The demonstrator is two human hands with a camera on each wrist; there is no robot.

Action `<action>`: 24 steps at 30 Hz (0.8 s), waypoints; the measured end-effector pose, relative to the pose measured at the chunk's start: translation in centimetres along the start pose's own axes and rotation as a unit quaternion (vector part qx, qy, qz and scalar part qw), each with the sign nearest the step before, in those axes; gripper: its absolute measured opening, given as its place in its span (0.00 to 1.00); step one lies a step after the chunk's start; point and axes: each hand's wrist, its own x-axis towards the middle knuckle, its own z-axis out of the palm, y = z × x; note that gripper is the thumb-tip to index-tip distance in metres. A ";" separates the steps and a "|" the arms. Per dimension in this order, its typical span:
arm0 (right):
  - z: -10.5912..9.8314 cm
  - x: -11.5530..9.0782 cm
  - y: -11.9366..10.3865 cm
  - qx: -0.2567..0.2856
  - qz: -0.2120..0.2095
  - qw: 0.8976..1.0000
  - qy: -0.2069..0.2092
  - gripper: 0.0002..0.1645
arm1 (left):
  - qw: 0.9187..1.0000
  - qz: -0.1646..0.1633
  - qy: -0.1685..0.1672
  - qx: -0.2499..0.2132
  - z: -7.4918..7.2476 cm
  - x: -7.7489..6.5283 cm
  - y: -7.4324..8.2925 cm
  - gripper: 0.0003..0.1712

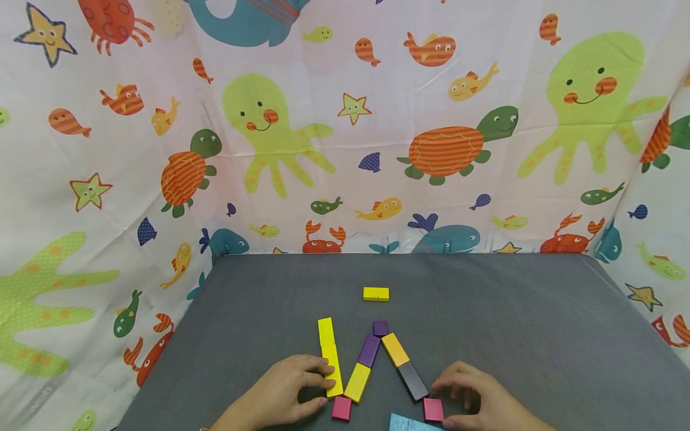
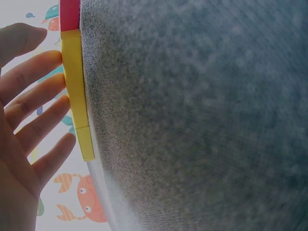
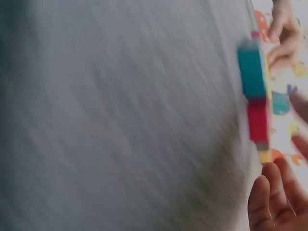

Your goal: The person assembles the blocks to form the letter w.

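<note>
On the left, my left hand [image 1: 291,388] lays its fingertips on a column of two yellow blocks [image 1: 326,331]; in the left wrist view those fingers [image 2: 36,91] are spread along its side. A pink block [image 1: 342,409] sits at the column's lower end, near the thumb. From there a slanting row of a yellow block [image 1: 357,382] and a purple block [image 1: 369,351] rises to a small purple block [image 1: 380,328]. An orange-yellow block [image 1: 396,349] and a black block [image 1: 412,381] slope down to another pink block [image 1: 433,410]. Around this one my right hand [image 1: 482,398] hovers, fingers loosely bent and apart.
A single yellow block [image 1: 376,294] lies farther back on the grey cloth-covered table [image 1: 512,323]. At the near edge is a light blue block [image 1: 412,422], partly cut off by the frame. A curtain [image 1: 345,137] printed with sea animals surrounds the table's back and sides.
</note>
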 end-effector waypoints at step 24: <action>-0.6 4.9 -5.7 -0.327 -0.189 0.901 -0.216 0.39 | 0.999 0.022 0.023 0.006 0.1 -0.1 0.0 0.16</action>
